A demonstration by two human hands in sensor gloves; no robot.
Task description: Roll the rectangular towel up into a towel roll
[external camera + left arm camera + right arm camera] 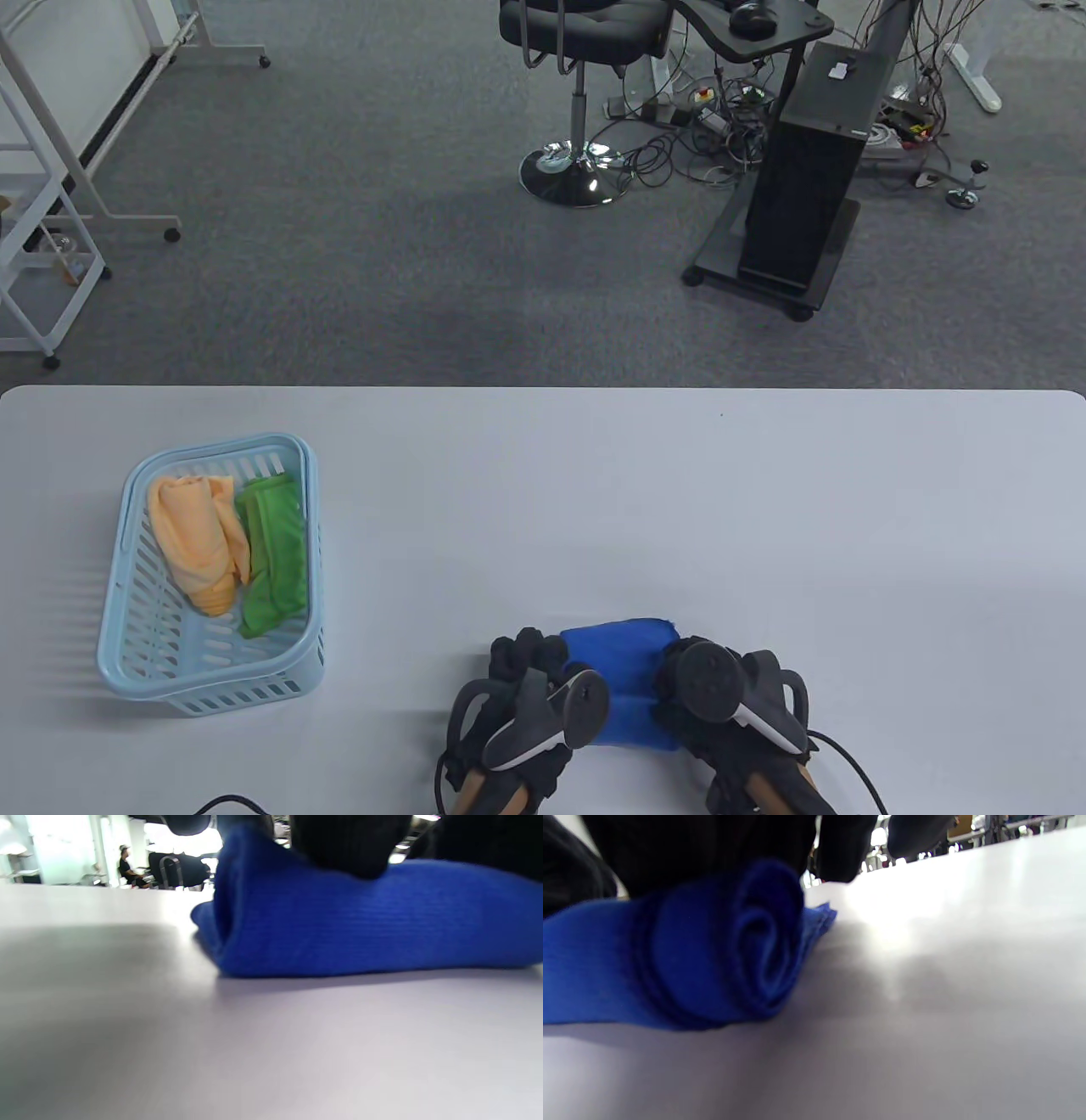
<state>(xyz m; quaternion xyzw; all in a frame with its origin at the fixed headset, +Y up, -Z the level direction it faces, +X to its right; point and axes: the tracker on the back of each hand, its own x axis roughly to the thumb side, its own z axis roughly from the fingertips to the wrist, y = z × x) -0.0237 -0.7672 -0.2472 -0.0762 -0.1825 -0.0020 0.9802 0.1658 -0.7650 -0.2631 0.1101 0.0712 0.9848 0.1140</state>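
A blue towel [624, 652] lies near the table's front edge, partly rolled, with a flat strip still lying on its far side. My left hand [528, 655] presses down on the roll's left end, and its fingers [348, 844] rest on top of the towel [360, 925]. My right hand [674, 675] holds the right end. In the right wrist view the roll's spiral end [746, 942] shows under my right fingers [712, 844]. The trackers hide most of both hands in the table view.
A light blue basket [127, 509] stands at the table's left, holding an orange towel [199, 543] and a green towel [271, 552]. The white table [679, 492] stretches away beyond the towel. An office chair and a computer stand are on the floor behind.
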